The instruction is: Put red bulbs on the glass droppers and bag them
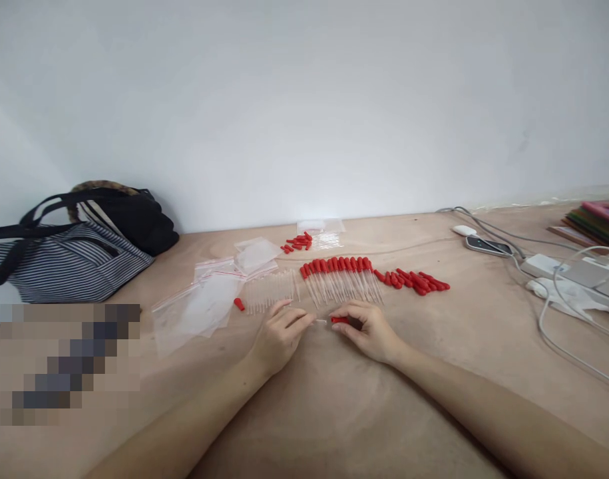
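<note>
My left hand (pixel 283 332) is closed on a thin clear tube (pixel 321 321), whose end points right. Just beyond that end, my right hand (pixel 367 329) pinches a red rubber bulb (pixel 339 320); a small gap parts tube and bulb. Behind the hands lies a row of clear tubes with red bulbs on them (pixel 341 276). Bare clear tubes (pixel 271 291) lie left of that row, with a single red bulb (pixel 239 304) at their left. Loose red bulbs (pixel 418 281) are heaped to the right of the row.
Clear plastic bags (pixel 199 306) lie left of the tubes. Smaller red bulbs (pixel 298 242) and thin tubes (pixel 327 240) lie near the wall. A striped bag (pixel 89 259) stands far left. Cables (pixel 546 319), a dark device (pixel 488 245) and a colourful stack (pixel 596 223) are at right.
</note>
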`<act>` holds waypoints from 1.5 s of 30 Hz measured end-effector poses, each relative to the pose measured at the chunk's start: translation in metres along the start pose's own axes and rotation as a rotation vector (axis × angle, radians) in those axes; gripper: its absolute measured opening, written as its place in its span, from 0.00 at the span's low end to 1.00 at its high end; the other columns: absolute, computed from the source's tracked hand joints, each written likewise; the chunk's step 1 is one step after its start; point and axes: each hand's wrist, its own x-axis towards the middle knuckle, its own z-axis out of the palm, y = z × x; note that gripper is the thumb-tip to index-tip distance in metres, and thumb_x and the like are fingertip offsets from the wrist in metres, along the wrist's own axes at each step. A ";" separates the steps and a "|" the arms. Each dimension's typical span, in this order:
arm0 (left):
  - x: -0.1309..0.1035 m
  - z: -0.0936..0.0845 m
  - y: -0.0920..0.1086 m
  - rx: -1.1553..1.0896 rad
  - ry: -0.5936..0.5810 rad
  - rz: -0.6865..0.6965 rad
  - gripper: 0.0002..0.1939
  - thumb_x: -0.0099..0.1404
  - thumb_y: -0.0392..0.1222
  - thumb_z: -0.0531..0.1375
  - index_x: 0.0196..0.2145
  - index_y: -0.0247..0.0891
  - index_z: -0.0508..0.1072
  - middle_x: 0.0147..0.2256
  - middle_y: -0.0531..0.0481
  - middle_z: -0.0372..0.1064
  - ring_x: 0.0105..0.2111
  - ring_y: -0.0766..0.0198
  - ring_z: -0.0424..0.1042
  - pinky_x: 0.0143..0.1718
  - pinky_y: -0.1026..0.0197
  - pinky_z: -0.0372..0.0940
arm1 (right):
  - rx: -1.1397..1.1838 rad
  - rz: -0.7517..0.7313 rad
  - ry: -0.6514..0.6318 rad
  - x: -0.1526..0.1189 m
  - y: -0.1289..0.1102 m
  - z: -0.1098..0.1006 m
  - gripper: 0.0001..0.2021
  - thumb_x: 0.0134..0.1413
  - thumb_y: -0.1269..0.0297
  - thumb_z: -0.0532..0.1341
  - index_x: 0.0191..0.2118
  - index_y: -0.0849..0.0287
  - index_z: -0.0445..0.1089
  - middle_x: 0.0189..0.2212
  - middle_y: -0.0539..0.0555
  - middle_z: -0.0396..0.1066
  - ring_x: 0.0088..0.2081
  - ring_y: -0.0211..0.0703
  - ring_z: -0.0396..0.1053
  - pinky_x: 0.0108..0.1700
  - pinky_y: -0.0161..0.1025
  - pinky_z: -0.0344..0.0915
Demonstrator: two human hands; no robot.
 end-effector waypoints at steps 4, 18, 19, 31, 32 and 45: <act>-0.001 0.000 -0.001 -0.004 0.003 0.010 0.10 0.64 0.31 0.50 0.37 0.38 0.69 0.29 0.52 0.72 0.28 0.69 0.70 0.46 0.56 0.59 | -0.019 -0.018 -0.032 0.001 0.000 0.002 0.05 0.50 0.67 0.59 0.34 0.56 0.71 0.30 0.51 0.72 0.33 0.39 0.68 0.39 0.39 0.62; 0.000 -0.002 0.000 0.011 -0.035 0.069 0.13 0.63 0.29 0.48 0.38 0.39 0.71 0.29 0.52 0.72 0.29 0.69 0.70 0.44 0.57 0.58 | 0.067 0.012 -0.022 0.001 -0.007 0.003 0.02 0.48 0.70 0.59 0.29 0.58 0.69 0.27 0.51 0.67 0.30 0.37 0.65 0.33 0.35 0.63; 0.000 -0.002 0.000 0.011 -0.034 0.074 0.13 0.63 0.29 0.48 0.38 0.39 0.71 0.29 0.52 0.72 0.29 0.69 0.70 0.44 0.57 0.57 | 0.078 0.016 -0.021 0.001 -0.007 0.004 0.02 0.48 0.70 0.59 0.30 0.58 0.69 0.27 0.51 0.67 0.30 0.37 0.65 0.33 0.35 0.63; 0.003 -0.002 0.006 0.041 -0.045 0.065 0.11 0.63 0.30 0.51 0.36 0.40 0.70 0.26 0.55 0.71 0.24 0.72 0.68 0.39 0.60 0.53 | 0.060 -0.011 0.039 -0.001 -0.003 0.008 0.02 0.48 0.69 0.60 0.29 0.58 0.71 0.25 0.51 0.66 0.27 0.36 0.64 0.29 0.34 0.63; 0.003 -0.002 0.007 0.045 -0.046 0.068 0.11 0.63 0.30 0.50 0.36 0.39 0.70 0.26 0.55 0.70 0.24 0.72 0.68 0.39 0.60 0.52 | 0.044 -0.016 0.043 -0.001 -0.002 0.008 0.02 0.48 0.69 0.60 0.29 0.58 0.71 0.25 0.51 0.66 0.26 0.35 0.64 0.29 0.34 0.63; 0.007 -0.004 0.013 0.074 -0.035 0.060 0.12 0.63 0.28 0.49 0.34 0.38 0.70 0.25 0.55 0.70 0.24 0.70 0.67 0.38 0.58 0.50 | -0.130 -0.129 0.062 -0.002 -0.005 0.009 0.07 0.52 0.67 0.56 0.30 0.57 0.72 0.26 0.53 0.68 0.29 0.39 0.66 0.33 0.38 0.64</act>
